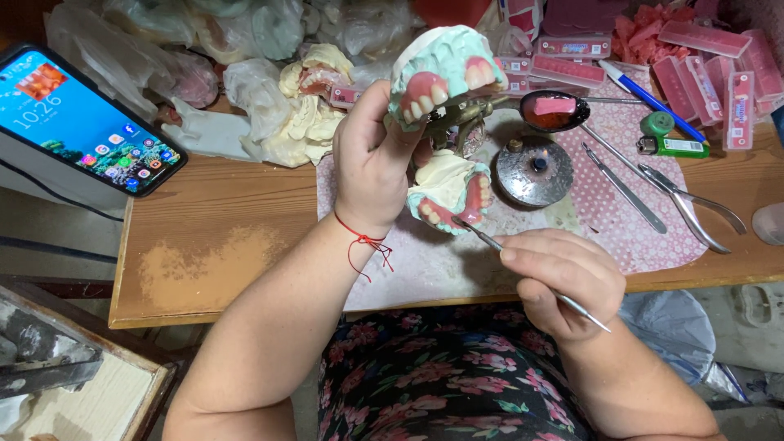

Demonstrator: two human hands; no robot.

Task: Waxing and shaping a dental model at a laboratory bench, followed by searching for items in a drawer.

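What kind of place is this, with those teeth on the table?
Most likely a dental technician's workbench. The left hand holds hinged plaster jaw models with wax dentures, the right hand works on them with a thin metal tool, and trays of artificial teeth lie behind.

- Dental model (pixel 445 61): pale green casts, pink gums, whitish teeth.
- Thread (pixel 363 241) at the left wrist: red.
- Dress (pixel 441 376): black, with pink flowers and green leaves.
- Bench (pixel 212 245): brown wood with a paler dusty patch.
- Mat (pixel 604 212): white, stained, with fine pink speckles.
- Phone (pixel 77 118): black rim, bright blue screen dotted with small coloured icons.
- Lighter (pixel 670 147): green.
- Pen (pixel 645 98): blue and white.
- Tooth strips (pixel 572 47): pink.
- Pliers (pixel 690 204): silver-grey.
- Spoon (pixel 555 110): dark bowl holding pink and red wax.
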